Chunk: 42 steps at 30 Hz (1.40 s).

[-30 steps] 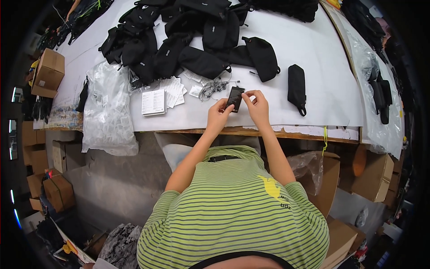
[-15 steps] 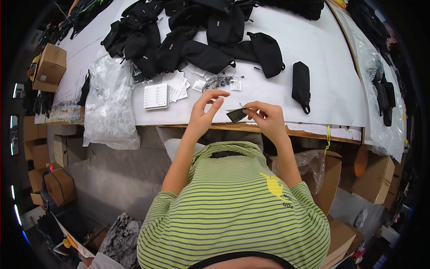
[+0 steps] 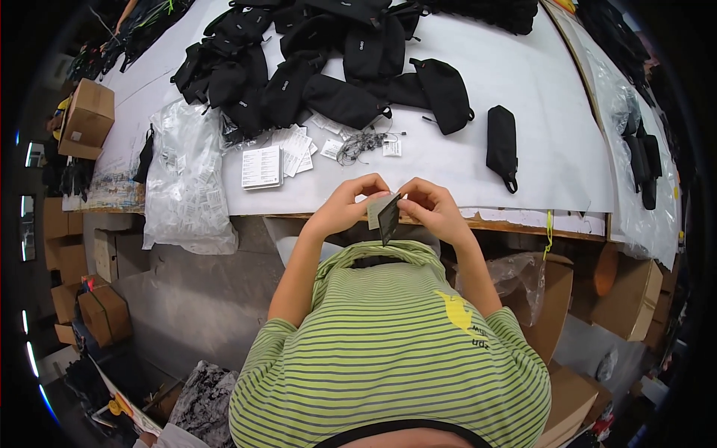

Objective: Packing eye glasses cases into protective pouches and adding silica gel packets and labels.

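Note:
Just off the table's near edge, my left hand (image 3: 345, 207) and my right hand (image 3: 435, 208) meet with their fingertips close together. Between them hangs a dark hang tag (image 3: 389, 220), and a pale tag (image 3: 375, 212) fans out beside it. The right thumb and finger pinch the dark tag's top corner. My left fingers are closed at the top of the pale tag; the exact grip is partly hidden. Beyond the hands lies a tangle of black tag strings (image 3: 358, 148). A black zip pouch (image 3: 502, 148) rests alone to the right.
Black pouches (image 3: 340, 101) are heaped across the white table (image 3: 538, 82). A stack of white printed cards (image 3: 261, 167) and loose cards (image 3: 296, 149) lie left of the strings. A clear plastic bag (image 3: 187, 179) droops over the edge. Cardboard boxes (image 3: 624, 299) stand below right.
My left hand has come in from the left to meet the right. The tags have swung from flat to hanging, and the pale one now shows beside the dark one.

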{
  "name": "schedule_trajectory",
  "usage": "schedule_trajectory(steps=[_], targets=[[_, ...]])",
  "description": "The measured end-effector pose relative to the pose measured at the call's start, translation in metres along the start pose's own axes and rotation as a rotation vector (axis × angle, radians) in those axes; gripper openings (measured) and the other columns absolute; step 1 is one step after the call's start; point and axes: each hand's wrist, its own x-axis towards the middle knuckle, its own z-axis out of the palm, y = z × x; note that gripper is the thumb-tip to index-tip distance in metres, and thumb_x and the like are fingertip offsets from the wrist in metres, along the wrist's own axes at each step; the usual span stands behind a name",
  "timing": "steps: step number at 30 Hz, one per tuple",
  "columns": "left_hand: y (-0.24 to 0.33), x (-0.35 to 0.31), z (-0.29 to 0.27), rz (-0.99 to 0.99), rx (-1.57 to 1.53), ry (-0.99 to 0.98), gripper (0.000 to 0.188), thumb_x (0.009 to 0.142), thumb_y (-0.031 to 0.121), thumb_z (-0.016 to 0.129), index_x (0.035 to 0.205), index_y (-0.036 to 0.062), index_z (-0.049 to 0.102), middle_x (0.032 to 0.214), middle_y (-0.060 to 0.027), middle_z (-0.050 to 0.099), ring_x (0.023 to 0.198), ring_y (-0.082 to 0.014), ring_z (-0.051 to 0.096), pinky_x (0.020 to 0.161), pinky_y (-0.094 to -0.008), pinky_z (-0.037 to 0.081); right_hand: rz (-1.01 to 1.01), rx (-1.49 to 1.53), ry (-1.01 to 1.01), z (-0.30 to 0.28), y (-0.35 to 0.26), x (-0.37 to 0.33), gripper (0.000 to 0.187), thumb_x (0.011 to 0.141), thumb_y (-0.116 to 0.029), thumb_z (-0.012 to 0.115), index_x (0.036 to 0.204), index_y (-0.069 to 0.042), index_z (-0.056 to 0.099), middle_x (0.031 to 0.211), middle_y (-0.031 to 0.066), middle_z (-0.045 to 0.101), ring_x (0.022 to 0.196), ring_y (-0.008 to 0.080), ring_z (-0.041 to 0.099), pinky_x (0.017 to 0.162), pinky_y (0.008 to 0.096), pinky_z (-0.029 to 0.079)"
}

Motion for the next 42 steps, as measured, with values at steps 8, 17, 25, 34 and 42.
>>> schedule_trajectory(steps=[8, 17, 25, 34, 42], targets=[[-0.003, -0.003, -0.008, -0.062, -0.165, 0.144, 0.020, 0.092, 0.020, 0.054, 0.090, 0.0008, 0.059, 0.074, 0.0007, 0.052, 0.065, -0.0063, 0.045, 0.061, -0.0214, 0.038, -0.033, -0.134, 0.045, -0.016, -0.011, 0.001, 0.012, 0.084, -0.011, 0.065, 0.090, -0.002, 0.060, 0.063, -0.0036, 0.052, 0.057, 0.0012, 0.043, 0.052, 0.0185, 0.034], [-0.004, 0.012, -0.006, -0.010, -0.087, 0.048, 0.021, 0.094, 0.021, 0.052, 0.099, 0.0014, 0.056, 0.084, 0.0004, 0.053, 0.079, -0.0083, 0.050, 0.075, -0.0223, 0.041, -0.101, -0.277, 0.017, -0.021, -0.015, 0.007, 0.008, 0.081, -0.007, 0.066, 0.084, -0.001, 0.064, 0.066, -0.0032, 0.056, 0.057, 0.0010, 0.045, 0.051, 0.0176, 0.034], [0.008, 0.015, 0.001, 0.000, 0.004, -0.049, 0.025, 0.092, 0.026, 0.053, 0.105, 0.0051, 0.057, 0.094, -0.0022, 0.059, 0.089, -0.0098, 0.053, 0.081, -0.0266, 0.042, -0.100, -0.400, 0.051, -0.022, -0.020, 0.011, 0.015, 0.080, -0.016, 0.069, 0.081, -0.002, 0.064, 0.054, -0.0025, 0.047, 0.052, 0.0031, 0.037, 0.048, 0.0220, 0.031], [-0.017, 0.006, -0.009, 0.006, -0.222, 0.067, 0.023, 0.093, 0.029, 0.052, 0.089, 0.0066, 0.055, 0.079, 0.0057, 0.053, 0.071, -0.0031, 0.043, 0.063, -0.0197, 0.036, -0.111, -0.344, 0.110, -0.019, 0.002, 0.013, 0.012, 0.082, -0.012, 0.065, 0.088, -0.002, 0.063, 0.056, -0.0060, 0.044, 0.052, 0.0021, 0.035, 0.047, 0.0207, 0.028], [-0.002, 0.010, -0.002, 0.085, 0.105, 0.100, 0.022, 0.091, 0.024, 0.054, 0.088, 0.0027, 0.056, 0.079, -0.0021, 0.060, 0.070, -0.0098, 0.049, 0.066, -0.0267, 0.041, -0.099, -0.142, 0.153, -0.008, -0.005, 0.021, 0.007, 0.088, -0.009, 0.058, 0.089, -0.002, 0.060, 0.055, -0.0053, 0.043, 0.049, 0.0015, 0.035, 0.045, 0.0196, 0.026]])
